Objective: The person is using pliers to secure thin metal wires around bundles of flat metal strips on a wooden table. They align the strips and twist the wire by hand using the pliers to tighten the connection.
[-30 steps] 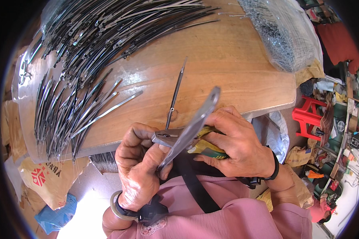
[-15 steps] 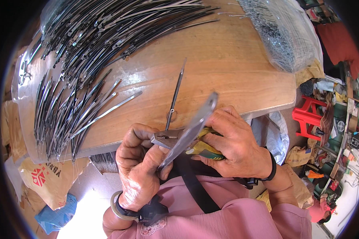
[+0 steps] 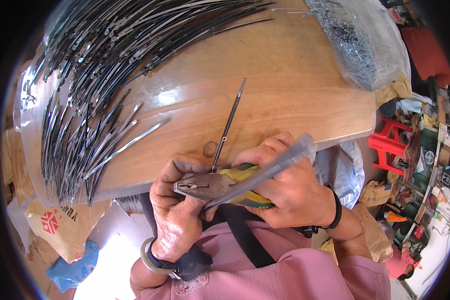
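My right hand (image 3: 302, 190) is closed around a pair of pliers (image 3: 205, 186) with yellow and green handles. The pliers' jaws point left, over the fingers of my left hand (image 3: 177, 200); a small bit of metal shows between them. My left hand pinches the lower end of a flat grey metal strip (image 3: 265, 172), which slants up to the right across the pliers and is blurred. A thin dark rod (image 3: 230, 117) runs from behind the pliers out over the table, with a small wire loop (image 3: 224, 139) against it. The rod's near end is hidden.
On the wooden table (image 3: 285, 90) a big heap of dark metal strips (image 3: 110, 55) lies at far left, with a smaller bunch (image 3: 80, 145) nearer. A clear plastic bag of thin wires (image 3: 355, 50) lies at far right. Beyond the table's right edge stands a red stool (image 3: 387, 145).
The pliers have turned flatter and their jaws have shifted left over my left fingers. The grey strip has swung lower to the right, and the dark rod's tip has moved slightly right.
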The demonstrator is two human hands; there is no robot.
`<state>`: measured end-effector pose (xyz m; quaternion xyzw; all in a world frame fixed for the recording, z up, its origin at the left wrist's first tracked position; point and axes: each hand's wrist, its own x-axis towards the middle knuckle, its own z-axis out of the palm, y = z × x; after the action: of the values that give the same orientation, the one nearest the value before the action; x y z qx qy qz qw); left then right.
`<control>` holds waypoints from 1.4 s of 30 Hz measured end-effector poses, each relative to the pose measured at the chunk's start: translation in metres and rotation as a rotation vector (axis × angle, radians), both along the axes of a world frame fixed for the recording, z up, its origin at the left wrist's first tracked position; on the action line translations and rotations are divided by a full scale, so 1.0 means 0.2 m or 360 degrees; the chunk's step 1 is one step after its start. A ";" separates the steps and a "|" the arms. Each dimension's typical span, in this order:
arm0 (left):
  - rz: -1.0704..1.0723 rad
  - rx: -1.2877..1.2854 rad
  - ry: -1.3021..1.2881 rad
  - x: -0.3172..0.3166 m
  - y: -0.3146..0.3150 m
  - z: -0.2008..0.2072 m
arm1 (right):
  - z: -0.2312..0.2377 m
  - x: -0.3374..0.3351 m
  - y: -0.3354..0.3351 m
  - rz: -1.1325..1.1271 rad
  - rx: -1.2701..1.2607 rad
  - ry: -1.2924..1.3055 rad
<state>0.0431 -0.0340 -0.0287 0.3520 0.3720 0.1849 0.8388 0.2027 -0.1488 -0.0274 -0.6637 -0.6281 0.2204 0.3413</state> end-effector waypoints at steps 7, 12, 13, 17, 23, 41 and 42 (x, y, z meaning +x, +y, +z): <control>-0.0088 0.0200 -0.0005 -0.01 -0.01 -0.04 | -0.04 0.00 -0.01 0.0004 0.0010 0.0103; -0.0084 0.0183 -0.0039 -0.01 0.00 -0.05 | -0.05 -0.01 0.00 -0.0015 0.0064 0.0004; -0.0089 0.0177 -0.0034 -0.01 0.00 -0.04 | -0.05 -0.01 0.00 -0.0018 0.0069 0.0007; -0.0090 0.0147 -0.0100 -0.01 0.00 -0.04 | -0.03 -0.02 0.01 -0.0043 0.0058 0.0012; -0.0075 -0.0056 -0.0073 0.00 0.03 0.01 | 0.03 0.00 0.00 -0.0126 0.0027 0.0054; -0.0044 -0.0180 -0.0108 -0.12 0.04 0.11 | 0.19 0.00 -0.07 0.0107 -0.0321 0.0218; -0.0054 -0.0095 -0.0068 -0.12 0.03 0.11 | 0.19 0.00 -0.07 0.0149 -0.0312 0.0217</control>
<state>0.0186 -0.0276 -0.0058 0.3292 0.3532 0.1669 0.8597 0.2033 -0.1628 0.0098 -0.6474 -0.6090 0.3411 0.3061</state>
